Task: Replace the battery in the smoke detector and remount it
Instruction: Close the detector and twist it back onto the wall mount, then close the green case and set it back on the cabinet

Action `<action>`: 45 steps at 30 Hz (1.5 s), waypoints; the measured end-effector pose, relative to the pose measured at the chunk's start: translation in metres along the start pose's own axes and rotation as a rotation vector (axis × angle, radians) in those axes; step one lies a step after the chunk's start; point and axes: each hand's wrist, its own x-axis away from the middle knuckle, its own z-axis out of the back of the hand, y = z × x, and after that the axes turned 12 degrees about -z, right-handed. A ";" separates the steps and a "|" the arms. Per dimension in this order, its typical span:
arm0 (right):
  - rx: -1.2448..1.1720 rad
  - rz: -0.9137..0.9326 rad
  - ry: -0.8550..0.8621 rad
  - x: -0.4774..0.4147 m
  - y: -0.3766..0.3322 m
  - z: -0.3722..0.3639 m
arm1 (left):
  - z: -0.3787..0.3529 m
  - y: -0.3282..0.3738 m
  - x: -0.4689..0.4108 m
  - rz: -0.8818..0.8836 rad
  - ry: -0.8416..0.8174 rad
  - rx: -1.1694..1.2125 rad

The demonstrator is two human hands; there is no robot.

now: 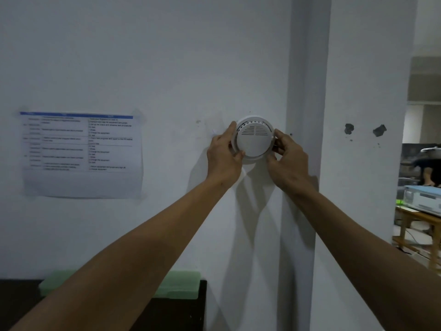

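A plain white wall (167,56) was seen filling most of the view, and the lighting was pretty dim. The smoke detector (254,142) was sat flat against it, just left of a grey vertical strip (306,91) that ran top to bottom. Not much room was left on that side. The right hand (290,161) was tucked in between the detector's rim and the strip, with its fingers curled and pinched on the right edge. Way more bare wall was available on the other side, where the left hand (223,158) was wrapped round the left rim, thumb hooked at the lower-left edge. The slotted face was left uncovered between the two hands.

Further left, well apart from the detector, a printed sheet (81,154) was taped up; the text was too blurred to be read. Two dark chipped holes (349,128) were spotted right of the strip. Down low, a green foam block (181,285) was laid on a dark cabinet (167,314) against the wall. Past the wall's right edge the room was opened up, and a wooden table (415,218) with a pale box (422,199) on it could be made out, plus a blurry person (429,163) behind.
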 end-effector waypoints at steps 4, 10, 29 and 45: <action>0.026 -0.009 -0.032 0.004 -0.004 0.004 | 0.005 0.003 0.002 -0.008 -0.047 -0.027; 0.036 -0.041 -0.070 0.006 -0.001 0.008 | 0.012 0.005 0.011 -0.010 -0.081 -0.046; 0.280 -0.247 -0.408 0.175 0.000 -0.110 | 0.175 -0.118 0.155 0.211 -0.352 -0.331; 0.882 0.159 -0.767 0.306 -0.057 -0.282 | 0.324 -0.241 0.219 0.151 -0.829 -0.781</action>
